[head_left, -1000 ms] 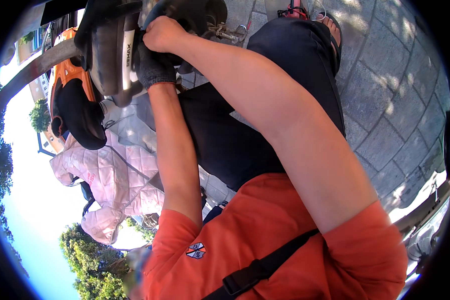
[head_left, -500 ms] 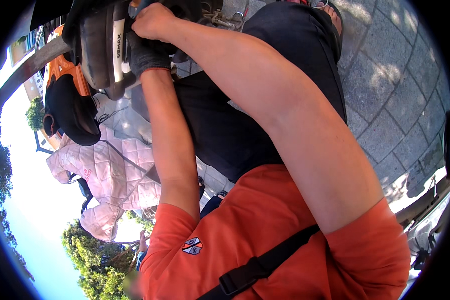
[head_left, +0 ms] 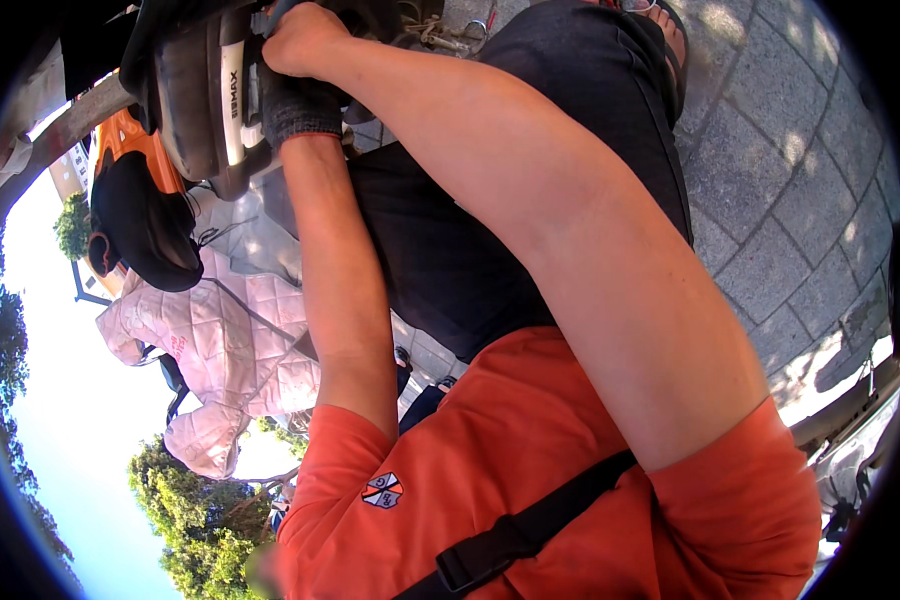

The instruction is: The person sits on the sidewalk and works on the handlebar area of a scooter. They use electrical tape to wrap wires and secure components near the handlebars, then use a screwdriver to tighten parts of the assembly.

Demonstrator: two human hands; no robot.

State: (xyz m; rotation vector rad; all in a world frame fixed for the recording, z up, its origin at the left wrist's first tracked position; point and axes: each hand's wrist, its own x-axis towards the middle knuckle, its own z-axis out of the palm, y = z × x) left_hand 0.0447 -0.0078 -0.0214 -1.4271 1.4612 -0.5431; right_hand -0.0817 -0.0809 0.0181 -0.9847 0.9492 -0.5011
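My right hand [head_left: 300,40], bare, is closed at the top of the frame on the underside of a black vehicle body part [head_left: 185,100] with a white strip; what its fingers grip is hidden. Just below it, my left hand [head_left: 298,100], in a dark grey glove with an orange cuff, reaches into the dark parts beside that strip. My right forearm crosses above it, and the left fingers are out of sight. Some metal pieces with a cord [head_left: 450,35] lie on the paving beyond my hands.
An orange scooter [head_left: 130,135] with a black seat [head_left: 150,225] stands at left, beside a pink quilted cover [head_left: 230,350]. My dark-trousered leg [head_left: 580,90] and sandalled foot [head_left: 670,40] rest on grey pavers [head_left: 770,180]. Metal vehicle parts [head_left: 850,450] edge the lower right; trees stand lower left.
Compared with a second ago, both hands sit higher and farther left in the picture, as do the vehicle part and metal pieces. My right hand remains closed beside the gloved left hand.
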